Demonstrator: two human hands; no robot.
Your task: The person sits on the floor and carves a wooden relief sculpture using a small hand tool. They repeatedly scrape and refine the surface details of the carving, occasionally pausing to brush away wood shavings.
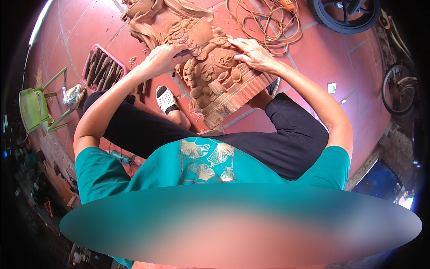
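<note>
A large carved wooden statue (210, 54) lies in front of me, its stepped base (235, 92) nearest to my body. Rounded, scroll-like relief covers its surface. At the carving's left side, my left hand (162, 59) has its fingers bent together around a small dark piece (182, 53), mostly hidden by them. What kind of thing that is cannot be made out. My right hand (254, 54) lies over the right side of the carving, fingers stretched out and resting on the wood, with nothing visible in it.
Left of my legs stands a pink tray (124, 67) full of wooden-handled tools. Farther left are a plastic bag (73, 96) and a green chair (33, 109). An orange cord (268, 27) lies coiled beyond my right hand, near a black wheel (347, 15). Wood chips dot the red tiles.
</note>
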